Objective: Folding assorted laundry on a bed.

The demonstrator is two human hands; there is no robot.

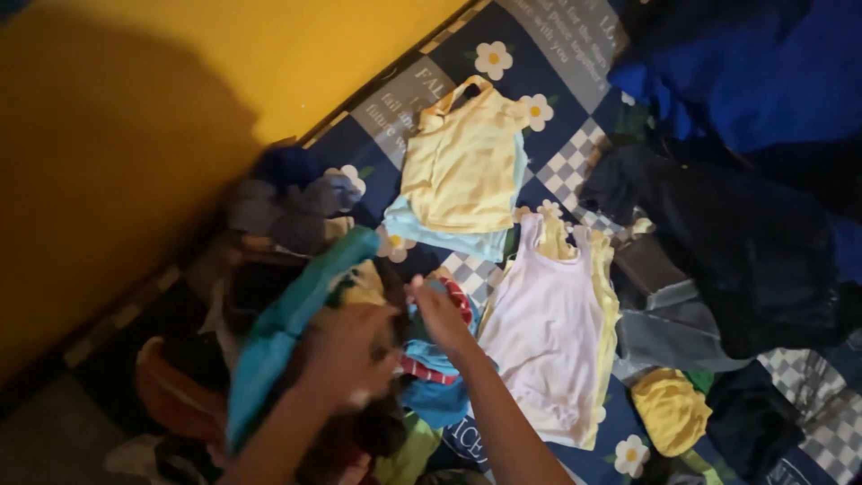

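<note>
Both hands (346,355) (437,314) in clothes pile (269,341) — blurred, grips unclear

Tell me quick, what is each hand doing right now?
Left hand: blurred, in the heap of mixed clothes; grip cannot be told.
Right hand: closed on a blue and red striped cloth.

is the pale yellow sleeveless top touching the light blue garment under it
Touching. The head view shows the pale yellow sleeveless top lying flat on the light blue garment, overlapping it with no gap.

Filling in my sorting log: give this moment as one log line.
left hand: in clothes pile | right hand: on striped garment | white vest: laid flat | yellow vest: flat
</note>
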